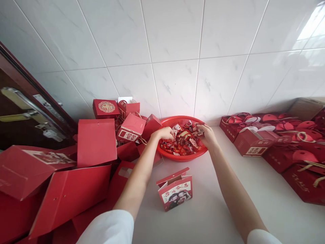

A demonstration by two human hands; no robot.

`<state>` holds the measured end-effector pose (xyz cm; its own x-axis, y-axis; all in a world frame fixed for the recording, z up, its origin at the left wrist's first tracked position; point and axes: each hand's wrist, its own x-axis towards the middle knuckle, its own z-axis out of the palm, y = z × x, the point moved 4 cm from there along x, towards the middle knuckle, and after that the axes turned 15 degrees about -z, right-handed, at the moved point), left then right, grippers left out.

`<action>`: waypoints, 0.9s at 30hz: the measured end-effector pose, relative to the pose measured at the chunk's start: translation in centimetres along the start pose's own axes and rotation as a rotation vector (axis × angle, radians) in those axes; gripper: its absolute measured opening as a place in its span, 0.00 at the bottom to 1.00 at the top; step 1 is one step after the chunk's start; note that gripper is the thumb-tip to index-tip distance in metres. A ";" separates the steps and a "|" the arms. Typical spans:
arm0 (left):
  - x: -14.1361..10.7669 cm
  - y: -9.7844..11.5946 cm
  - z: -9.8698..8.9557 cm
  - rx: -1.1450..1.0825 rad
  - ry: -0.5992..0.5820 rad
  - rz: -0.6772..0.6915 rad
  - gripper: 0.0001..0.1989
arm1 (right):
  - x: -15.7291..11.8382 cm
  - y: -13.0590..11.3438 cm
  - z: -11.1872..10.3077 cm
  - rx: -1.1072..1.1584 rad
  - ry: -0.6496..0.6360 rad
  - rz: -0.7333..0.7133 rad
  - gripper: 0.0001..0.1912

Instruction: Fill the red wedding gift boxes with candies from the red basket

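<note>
Both of my hands reach into a round red plastic basket (175, 157) that holds many wrapped candies (184, 137). My left hand (165, 133) is at the basket's left side, its fingers curled down among the candies; what they pinch, if anything, I cannot make out. At the right rim, my right hand (207, 135) has its fingers closed around a wrapped candy (200, 131). Nearer to me, between my forearms, a small red gift box (175, 194) with a printed couple stands upright on the white surface, its top flaps partly raised.
Unfilled-looking red boxes (96, 142) pile up on the left, some tilted over each other. Along the right stand several red gift boxes (256, 142) with rope handles. A tiled wall (175, 84) rises behind the basket. A door with a metal handle (27, 101) is at far left.
</note>
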<state>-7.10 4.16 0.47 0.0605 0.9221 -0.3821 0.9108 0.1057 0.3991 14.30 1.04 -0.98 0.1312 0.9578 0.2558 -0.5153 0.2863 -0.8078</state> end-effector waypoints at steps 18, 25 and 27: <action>-1.1 5.7 -0.5 -0.626 0.046 0.349 0.11 | 0.1 0.4 -0.1 0.065 0.061 0.070 0.10; 0.7 8.8 0.7 -0.787 0.125 0.339 0.10 | -0.5 -0.4 0.4 0.093 0.024 0.084 0.16; 1.2 9.3 0.9 -0.775 0.137 0.338 0.11 | -0.4 -0.4 0.3 0.077 0.027 0.062 0.17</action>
<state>1.77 5.88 3.00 0.1835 0.9814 -0.0556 0.3130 -0.0047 0.9498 14.15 0.50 -0.58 0.1192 0.9742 0.1914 -0.5868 0.2246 -0.7779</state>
